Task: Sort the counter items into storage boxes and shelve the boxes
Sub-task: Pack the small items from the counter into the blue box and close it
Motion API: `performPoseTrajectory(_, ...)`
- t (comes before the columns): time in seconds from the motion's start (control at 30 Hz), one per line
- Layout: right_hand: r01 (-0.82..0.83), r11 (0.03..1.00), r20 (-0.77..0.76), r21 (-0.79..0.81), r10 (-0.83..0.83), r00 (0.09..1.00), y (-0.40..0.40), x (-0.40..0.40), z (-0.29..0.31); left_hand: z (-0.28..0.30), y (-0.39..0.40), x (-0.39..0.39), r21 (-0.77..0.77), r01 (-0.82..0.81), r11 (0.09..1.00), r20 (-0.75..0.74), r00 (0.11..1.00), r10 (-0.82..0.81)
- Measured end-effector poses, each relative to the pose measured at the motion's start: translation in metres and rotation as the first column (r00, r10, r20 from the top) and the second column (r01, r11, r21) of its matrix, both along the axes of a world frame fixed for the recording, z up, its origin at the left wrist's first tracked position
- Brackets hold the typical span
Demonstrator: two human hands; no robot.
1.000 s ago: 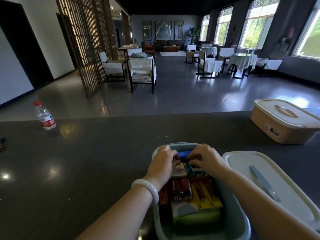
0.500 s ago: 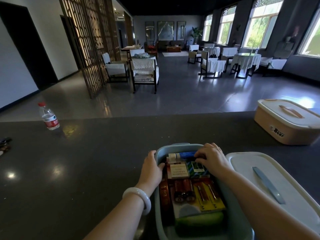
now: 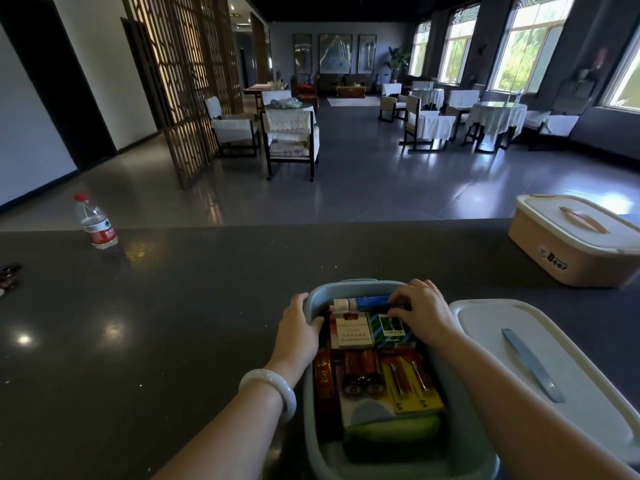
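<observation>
We have the blue-grey box (image 3: 460,441) on the worktop (image 3: 156,341) right in front of us, lid off. Our right hand (image 3: 420,308) is inside its far end, fingers curled onto a blue and white tube (image 3: 360,302) that lies crosswise along the far wall, long axis left to right. Our left hand (image 3: 299,325) grips the box's left rim, thumb hooked inside. The lid (image 3: 554,368) lies just beside the box on the right, so our right hand is the nearer one for closing it. A tan box (image 3: 575,244) sits closed, well apart at far right. The tube's right end is hidden under our fingers, and the box's near end is cut off and dark.
</observation>
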State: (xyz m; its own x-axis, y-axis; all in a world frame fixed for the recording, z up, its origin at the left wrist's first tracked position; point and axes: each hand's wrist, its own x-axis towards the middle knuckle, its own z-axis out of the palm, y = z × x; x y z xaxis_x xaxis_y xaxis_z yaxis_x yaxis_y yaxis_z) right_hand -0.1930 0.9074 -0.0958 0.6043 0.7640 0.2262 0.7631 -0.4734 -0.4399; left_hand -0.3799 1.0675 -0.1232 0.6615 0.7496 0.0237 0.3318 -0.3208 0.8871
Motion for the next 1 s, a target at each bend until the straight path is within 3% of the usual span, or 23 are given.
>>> performPoseTrajectory(0.73, 0.033, 0.999, -0.033, 0.020, -0.033, 0.999, 0.000, 0.000, -0.002, 0.001, 0.000, -0.002, -0.011, 0.024, 1.000, 0.013, 1.000, -0.023)
performPoseTrajectory(0.9, 0.057, 0.996, 0.060, 0.068, -0.061, 0.996, 0.014, -0.012, 0.008, 0.009, 0.014, -0.018, -0.046, 0.085, 0.995, -0.024, 0.996, -0.086)
performPoseTrajectory(1.0, -0.030, 0.996, 0.104, 0.089, 0.021, 0.994, 0.050, -0.032, 0.022, 0.012, 0.036, -0.040, 0.068, -0.004, 0.998, -0.097, 0.995, 0.011)
